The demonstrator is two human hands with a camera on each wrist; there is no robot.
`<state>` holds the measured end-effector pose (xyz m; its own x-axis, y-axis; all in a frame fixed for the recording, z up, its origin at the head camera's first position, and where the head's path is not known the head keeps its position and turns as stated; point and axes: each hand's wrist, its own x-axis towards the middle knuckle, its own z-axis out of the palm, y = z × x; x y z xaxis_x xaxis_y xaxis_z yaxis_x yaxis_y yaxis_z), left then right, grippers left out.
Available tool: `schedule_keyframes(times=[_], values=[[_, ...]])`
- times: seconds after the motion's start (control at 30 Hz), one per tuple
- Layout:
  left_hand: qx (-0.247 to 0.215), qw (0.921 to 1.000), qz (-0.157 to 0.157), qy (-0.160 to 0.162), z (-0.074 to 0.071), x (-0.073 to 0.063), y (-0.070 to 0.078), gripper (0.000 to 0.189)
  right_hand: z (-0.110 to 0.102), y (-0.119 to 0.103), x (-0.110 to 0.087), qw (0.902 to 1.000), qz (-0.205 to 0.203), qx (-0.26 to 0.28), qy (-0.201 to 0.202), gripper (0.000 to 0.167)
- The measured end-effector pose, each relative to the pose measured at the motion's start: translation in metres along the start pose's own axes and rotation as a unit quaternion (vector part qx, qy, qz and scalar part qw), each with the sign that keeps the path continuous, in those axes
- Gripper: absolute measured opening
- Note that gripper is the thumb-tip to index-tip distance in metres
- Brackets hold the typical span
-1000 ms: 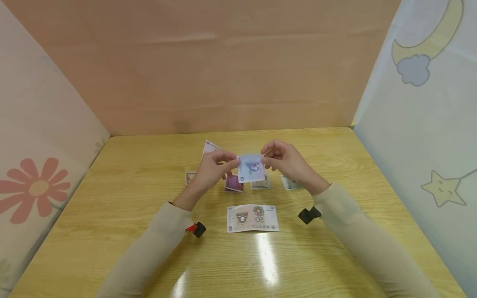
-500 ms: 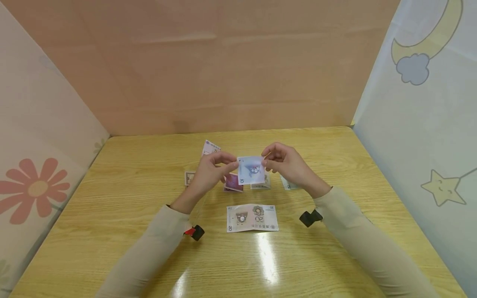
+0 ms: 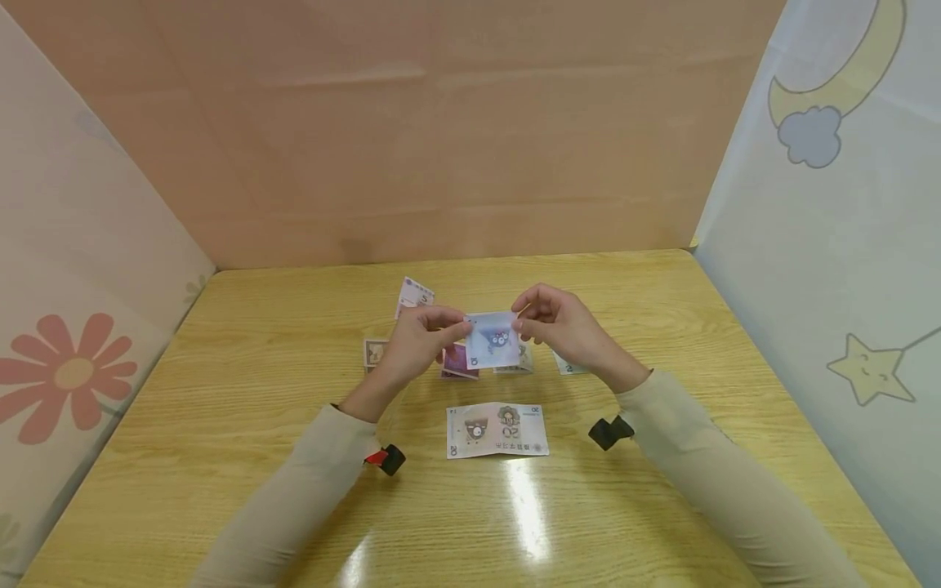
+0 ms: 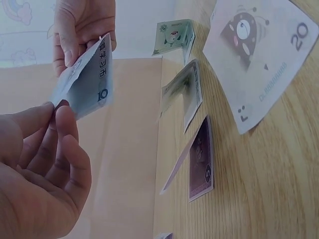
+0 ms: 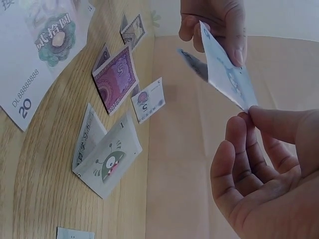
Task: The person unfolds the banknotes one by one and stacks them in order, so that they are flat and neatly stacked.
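Between my two hands, above the table, is a pale blue play banknote (image 3: pixel 491 347) marked 10, folded in half. My left hand (image 3: pixel 422 339) pinches its left edge between thumb and fingers. At the opposite edge my right hand (image 3: pixel 562 327) pinches it the same way. Both wrist views show the folded 10 note (image 4: pixel 92 82) with its halves spread slightly apart. A 20 play banknote (image 3: pixel 488 433) lies unfolded on the table nearer to me, with a crease across its middle.
Behind the hands stand several folded play notes: a purple 5 note (image 3: pixel 459 363), a grey-green 1 note (image 5: pixel 117 157), a green 2 note (image 3: pixel 568 365) and a brown note (image 3: pixel 373 351). A lilac 5 note (image 3: pixel 415 294) is farther back. Printed cloth walls border the wooden table (image 3: pixel 257 392).
Both hands and the 10 note have shifted slightly toward me and a little left, still joined by the same pinches. The notes on the table have not moved.
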<state>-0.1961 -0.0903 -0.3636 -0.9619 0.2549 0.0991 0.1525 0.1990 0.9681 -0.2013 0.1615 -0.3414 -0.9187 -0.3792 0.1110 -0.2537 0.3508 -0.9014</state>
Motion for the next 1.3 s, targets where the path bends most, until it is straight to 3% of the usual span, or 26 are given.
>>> schedule_keyframes(times=[0.33,0.53,1.0,1.3], values=[[0.02,0.9995,-0.022,0.006,-0.005,-0.001,0.002,0.018,-0.003,-0.01,0.0,0.9999,0.004,-0.002,-0.011,0.021],[0.027,0.9995,-0.015,-0.001,-0.01,-0.003,0.0,0.018,-0.008,-0.021,0.006,0.9994,-0.002,-0.031,-0.012,0.026],[0.024,0.9992,0.008,-0.029,-0.011,-0.006,0.002,0.017,0.008,-0.023,0.03,0.9961,0.004,-0.033,-0.082,0.023],[0.016,0.9998,-0.006,-0.012,-0.018,-0.009,0.001,0.017,-0.001,-0.019,0.026,0.9947,0.018,-0.052,-0.087,0.028]])
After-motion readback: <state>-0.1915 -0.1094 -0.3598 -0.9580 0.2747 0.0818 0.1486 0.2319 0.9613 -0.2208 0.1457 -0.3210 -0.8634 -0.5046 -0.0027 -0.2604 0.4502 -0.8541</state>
